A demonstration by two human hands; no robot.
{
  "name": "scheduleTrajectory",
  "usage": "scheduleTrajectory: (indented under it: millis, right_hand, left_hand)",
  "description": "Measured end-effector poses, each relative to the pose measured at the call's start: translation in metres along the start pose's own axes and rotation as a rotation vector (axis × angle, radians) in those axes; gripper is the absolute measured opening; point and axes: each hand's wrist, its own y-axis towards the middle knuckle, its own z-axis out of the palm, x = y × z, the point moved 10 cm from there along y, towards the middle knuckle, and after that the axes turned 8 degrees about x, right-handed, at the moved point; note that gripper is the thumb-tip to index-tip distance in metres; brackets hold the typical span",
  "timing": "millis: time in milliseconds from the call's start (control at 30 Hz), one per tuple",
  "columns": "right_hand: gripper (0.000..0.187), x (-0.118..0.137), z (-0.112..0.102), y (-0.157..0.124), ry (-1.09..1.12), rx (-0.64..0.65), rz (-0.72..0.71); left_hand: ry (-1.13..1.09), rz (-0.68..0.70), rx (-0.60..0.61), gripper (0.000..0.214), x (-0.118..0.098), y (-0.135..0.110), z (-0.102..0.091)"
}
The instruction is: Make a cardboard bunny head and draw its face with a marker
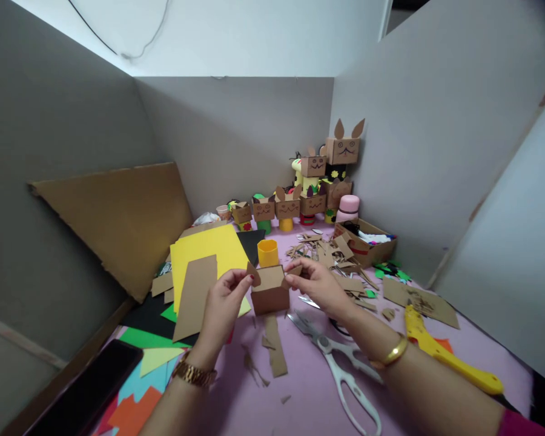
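Phone [88, 390], 2 hands [227, 297] w/ cardbd ears [255, 277] @ box [271, 301], inked faces [287, 208]

Yellow paper sheets [200, 242] lie left of a brown cardboard box [270, 301] on a pink desk [309, 402], white-handled metal scissors [325, 345] front-right.

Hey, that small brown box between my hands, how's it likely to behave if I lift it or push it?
The box is probably light, since it looks like cardboard. Its flat faces suggest it would slide or tip rather than roll. The ear-shaped piece pinched by your left hand looks thin, so it may bend if squeezed.
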Motion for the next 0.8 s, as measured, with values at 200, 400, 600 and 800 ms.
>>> scheduleTrajectory:
  millis: [200,400,600,800]
  right_hand:
    - [0.016,-0.002,0.013,0.026,-0.052,0.048,-0.063]
    - [0.013,-0.002,0.015,0.026,-0.136,0.093,-0.082]
    - [0.01,-0.005,0.015,0.025,-0.2,0.161,-0.086]
    - [0.004,-0.002,0.017,0.023,-0.3,0.203,-0.093]
  left_hand:
    - [0.074,0.024,0.029,0.009,0.008,0.01,0.002]
    - [0.079,0.031,0.059,0.008,0.019,0.008,0.004]
    - [0.081,0.023,0.097,0.007,0.02,0.005,0.007]
    - [0.084,0.013,0.143,0.008,0.026,0.004,0.012]
